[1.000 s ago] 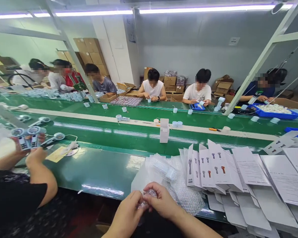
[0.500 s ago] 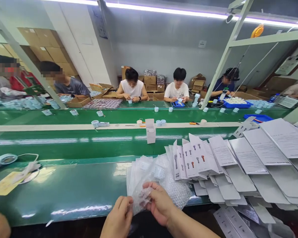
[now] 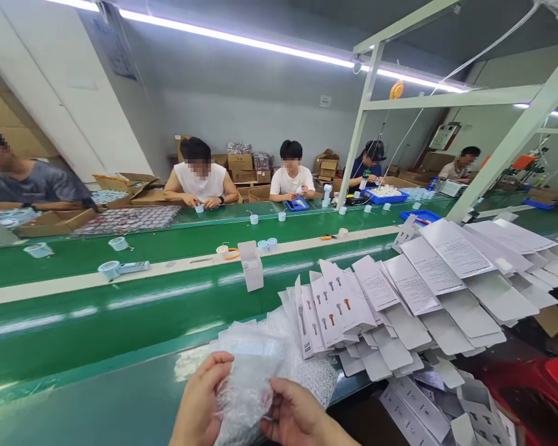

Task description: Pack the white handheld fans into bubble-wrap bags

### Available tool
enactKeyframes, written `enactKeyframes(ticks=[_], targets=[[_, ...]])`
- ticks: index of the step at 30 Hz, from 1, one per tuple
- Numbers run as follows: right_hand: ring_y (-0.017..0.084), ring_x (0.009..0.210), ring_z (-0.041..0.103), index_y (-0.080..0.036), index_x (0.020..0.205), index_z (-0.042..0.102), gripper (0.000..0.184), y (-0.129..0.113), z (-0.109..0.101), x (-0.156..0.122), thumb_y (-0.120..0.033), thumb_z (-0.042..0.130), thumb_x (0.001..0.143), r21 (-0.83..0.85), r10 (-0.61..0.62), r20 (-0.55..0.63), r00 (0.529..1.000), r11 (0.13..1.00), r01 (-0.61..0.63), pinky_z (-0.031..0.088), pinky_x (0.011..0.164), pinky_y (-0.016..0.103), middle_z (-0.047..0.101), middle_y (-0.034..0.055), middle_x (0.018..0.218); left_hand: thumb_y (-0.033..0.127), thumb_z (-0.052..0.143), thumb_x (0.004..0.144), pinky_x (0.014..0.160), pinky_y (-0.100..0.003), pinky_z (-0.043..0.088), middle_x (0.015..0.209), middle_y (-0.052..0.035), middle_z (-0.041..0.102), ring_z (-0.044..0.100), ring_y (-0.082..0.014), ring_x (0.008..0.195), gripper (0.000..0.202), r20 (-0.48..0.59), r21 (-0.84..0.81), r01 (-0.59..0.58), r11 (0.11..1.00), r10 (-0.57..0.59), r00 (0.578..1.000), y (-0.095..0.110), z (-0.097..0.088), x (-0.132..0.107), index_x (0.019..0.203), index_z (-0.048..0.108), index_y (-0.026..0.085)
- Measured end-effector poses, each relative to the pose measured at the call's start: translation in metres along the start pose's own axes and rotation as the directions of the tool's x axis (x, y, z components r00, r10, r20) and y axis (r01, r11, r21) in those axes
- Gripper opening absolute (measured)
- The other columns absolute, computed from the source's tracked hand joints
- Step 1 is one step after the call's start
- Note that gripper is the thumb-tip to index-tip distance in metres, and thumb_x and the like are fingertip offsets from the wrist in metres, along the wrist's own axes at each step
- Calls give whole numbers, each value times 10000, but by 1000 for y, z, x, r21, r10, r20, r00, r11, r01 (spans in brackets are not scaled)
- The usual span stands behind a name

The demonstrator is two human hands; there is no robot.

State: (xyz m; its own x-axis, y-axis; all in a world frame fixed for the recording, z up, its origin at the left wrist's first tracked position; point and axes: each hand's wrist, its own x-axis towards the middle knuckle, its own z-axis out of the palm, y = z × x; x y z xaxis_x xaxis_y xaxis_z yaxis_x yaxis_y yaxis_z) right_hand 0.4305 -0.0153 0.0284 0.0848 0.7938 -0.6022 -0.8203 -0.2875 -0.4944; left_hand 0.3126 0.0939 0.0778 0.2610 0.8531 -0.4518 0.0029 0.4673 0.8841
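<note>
Between my two hands, near the front edge of the bench, is a clear bubble wrap bag [image 3: 245,390]. My left hand [image 3: 203,396] is closed on its left side, thumb along the edge. On the right side my right hand [image 3: 300,412] grips it with thumb and bent fingers; some fingertips are hidden by the plastic. Whether anything is inside the bag I cannot tell. Just beyond and to the right lies a pile of more bubble wrap bags [image 3: 318,376], partly under the printed cartons.
Flattened white cartons [image 3: 344,303] lie overlapped along the right side. One white box [image 3: 251,266] stands upright on the green conveyor belt [image 3: 158,310]. Light blue cups [image 3: 108,270] sit farther off. Co-workers sit across the line. A red stool [image 3: 549,396] is at lower right.
The view has swung right. The bubble wrap bag, crumpled in my fingers before, is now spread more upright between both hands. My left hand has moved up along its side.
</note>
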Motion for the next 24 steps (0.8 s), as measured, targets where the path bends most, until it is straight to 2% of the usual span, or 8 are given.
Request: enactKeyframes(ticks=[1, 3, 5, 7, 9, 15, 19, 24], targets=[[137, 687, 594, -152, 775, 651, 452, -7, -5, -2, -529, 786, 565, -106, -73, -8, 997, 992, 71, 459, 637, 253, 646, 29, 737, 341, 631, 605, 467, -268, 417, 561, 30, 543, 527, -166, 493, 198, 54, 243, -150, 958, 141, 989, 9, 7, 11, 744, 562, 218], [197, 775, 623, -163, 837, 694, 401, -29, -18, -10, -533, 715, 684, -436, -382, -19, 924, 835, 336, 496, 714, 327, 683, 82, 855, 354, 513, 766, 636, -309, 480, 786, -38, 647, 629, -219, 719, 183, 243, 693, -405, 596, 336, 910, 30, 28, 40, 828, 603, 208], [269, 964, 618, -204, 1000, 708, 334, -60, -36, -22, -464, 615, 812, -761, -753, 46, 657, 400, 512, 486, 867, 427, 676, 118, 1060, 310, 407, 874, 808, -379, 475, 1046, -104, 665, 630, -275, 976, 251, 392, 863, -465, 197, 318, 863, 52, 62, 73, 904, 628, 195], [324, 1181, 522, -252, 1134, 668, 304, -95, -56, -32, -365, 536, 885, -924, -915, 197, 353, -52, 380, 400, 1007, 524, 604, 125, 1243, 360, 426, 914, 808, -437, 481, 983, -134, 689, 637, -311, 971, 287, 429, 881, -459, 116, 211, 878, 65, 105, 109, 905, 644, 173], [377, 1301, 411, -262, 1212, 624, 338, -125, -72, -36, -310, 526, 892, -955, -918, 295, 265, -278, 100, 355, 1026, 601, 524, 142, 1358, 400, 486, 924, 839, -460, 492, 1036, -121, 683, 642, -278, 971, 312, 472, 875, -478, 80, 85, 877, 65, 151, 140, 1068, 620, 158], [437, 1361, 345, -249, 1234, 606, 505, -153, -87, -16, -148, 647, 741, -873, -797, 181, 576, -401, -279, 369, 1004, 622, 385, 137, 1516, 393, 588, 905, 822, -412, 547, 1088, -69, 661, 651, -196, 923, 324, 518, 832, -554, -3, -354, 779, 36, 227, 185, 1122, 608, 153], [415, 1368, 357, -258, 1291, 564, 584, -152, -81, -16, -127, 670, 732, -862, -734, 73, 675, -387, -328, 365, 1033, 586, 318, 91, 1559, 400, 590, 904, 752, -359, 556, 948, -39, 686, 659, -161, 809, 281, 484, 818, -574, -26, -507, 713, 36, 225, 187, 995, 642, 139], [427, 1377, 334, -211, 1338, 529, 610, -161, -72, -24, -150, 682, 751, -831, -677, 21, 736, -421, -363, 366, 1035, 584, 269, 120, 1574, 383, 600, 898, 683, -316, 533, 815, -4, 664, 629, -135, 707, 255, 473, 844, -536, 5, -477, 741, 56, 210, 181, 858, 639, 134]])
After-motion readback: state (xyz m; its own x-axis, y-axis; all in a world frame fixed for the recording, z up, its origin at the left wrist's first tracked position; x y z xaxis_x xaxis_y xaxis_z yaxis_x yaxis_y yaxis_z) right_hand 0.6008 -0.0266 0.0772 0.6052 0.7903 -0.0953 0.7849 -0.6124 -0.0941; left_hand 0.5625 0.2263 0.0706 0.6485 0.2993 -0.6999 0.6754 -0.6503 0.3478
